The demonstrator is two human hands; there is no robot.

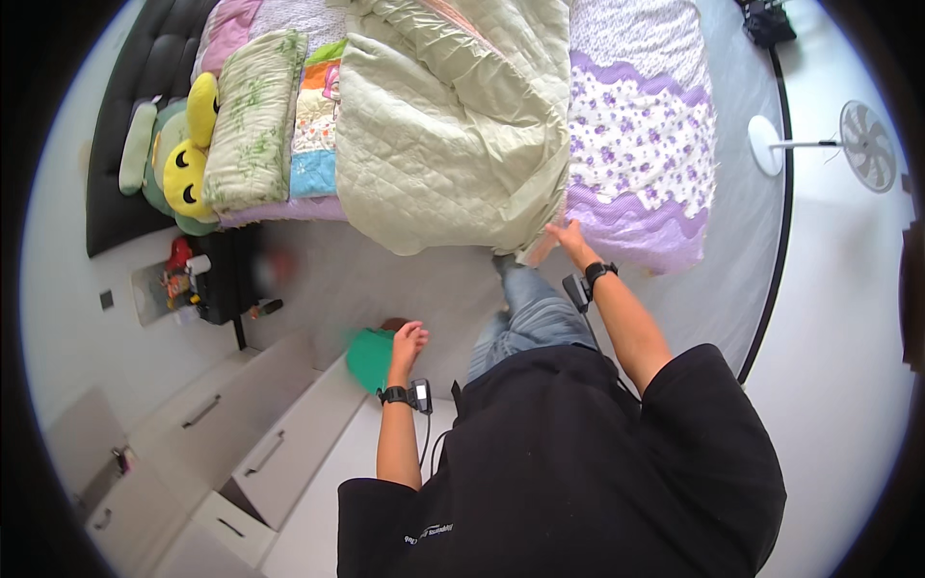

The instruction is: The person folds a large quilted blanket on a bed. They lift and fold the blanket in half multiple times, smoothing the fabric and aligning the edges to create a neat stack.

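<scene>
A pale green quilt (pixel 433 144) lies across the bed, partly folded over itself, with its near edge hanging over the side. My right hand (pixel 569 237) pinches the pink-edged corner (pixel 542 247) of this quilt at the bedside. Beneath and to the right of it spreads a white bedsheet with purple flowers (pixel 636 137) and a lilac border. My left hand (pixel 410 339) hangs in the air, away from the bed, its fingers loosely bent and holding nothing. Just behind that hand is a green object (pixel 370 361), partly covered by it.
A folded leaf-print quilt (pixel 253 123) and yellow plush toys (pixel 184 177) lie by the black padded headboard (pixel 155 72). White cabinets with drawers (pixel 267 448) stand at lower left. A white pedestal fan (pixel 867 144) is at the right. Grey floor (pixel 318 282) runs along the bed.
</scene>
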